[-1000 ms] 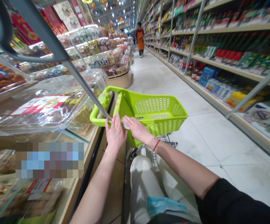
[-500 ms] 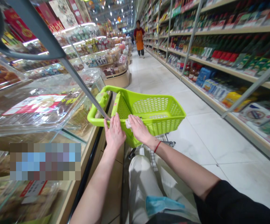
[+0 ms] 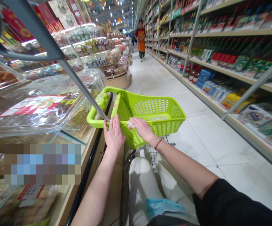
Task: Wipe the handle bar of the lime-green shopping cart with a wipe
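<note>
A bright green shopping cart basket (image 3: 150,110) stands crosswise ahead of me, its handle end at the left. My left hand (image 3: 113,133) lies on its near rim with the fingers stretched out. Beside those fingertips, the lower end of a slim grey bar (image 3: 84,89) meets the rim; how it is fixed there is hidden. My right hand (image 3: 142,128) is closed on a crumpled white tissue (image 3: 130,124), pressing it against the same near rim. A small red mark shows by the tissue. The right wrist wears a red string bracelet (image 3: 158,144).
Glass-edged display bins (image 3: 63,135) with packaged food line the left side, close to the cart. Stocked shelves (image 3: 220,62) run along the right. A person in an orange apron (image 3: 141,39) is farther up the tiled aisle (image 3: 204,135). A blue face mask (image 3: 161,207) lies on my lap.
My right hand and the tissue have shifted very slightly along the rim, and the red mark now shows. The person in the aisle has come a little nearer, arms changed in position.
</note>
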`<action>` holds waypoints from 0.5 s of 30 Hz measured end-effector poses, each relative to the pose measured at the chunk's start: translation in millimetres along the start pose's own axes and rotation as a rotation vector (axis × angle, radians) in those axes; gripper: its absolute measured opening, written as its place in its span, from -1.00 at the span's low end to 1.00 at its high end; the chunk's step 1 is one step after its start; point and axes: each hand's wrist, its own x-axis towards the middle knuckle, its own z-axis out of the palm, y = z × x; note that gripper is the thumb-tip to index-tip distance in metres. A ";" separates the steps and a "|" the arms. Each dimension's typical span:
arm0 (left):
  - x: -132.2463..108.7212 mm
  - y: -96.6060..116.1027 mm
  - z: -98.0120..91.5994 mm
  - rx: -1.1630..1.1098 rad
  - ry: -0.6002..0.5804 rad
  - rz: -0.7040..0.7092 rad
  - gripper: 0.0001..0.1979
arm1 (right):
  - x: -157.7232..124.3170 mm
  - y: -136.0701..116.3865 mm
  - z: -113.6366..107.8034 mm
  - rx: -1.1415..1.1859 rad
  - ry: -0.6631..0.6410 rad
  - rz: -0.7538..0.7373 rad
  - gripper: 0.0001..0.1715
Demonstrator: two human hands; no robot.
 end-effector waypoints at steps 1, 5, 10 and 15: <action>0.2 0.5 -0.7 -0.001 -0.003 0.001 -0.18 | -7.4 11.8 -2.3 -0.014 0.001 0.024 -0.47; -0.1 4.9 -3.3 0.002 -0.016 -0.010 -0.20 | -30.9 44.8 -4.9 -0.058 0.035 0.104 -0.43; -2.0 10.0 -3.6 -0.005 -0.009 -0.002 -0.27 | -21.4 20.8 5.6 -0.045 0.067 0.168 -0.40; -2.4 7.7 3.2 -0.009 0.034 0.011 -0.37 | 13.6 -35.1 14.3 -0.003 0.033 0.074 -0.40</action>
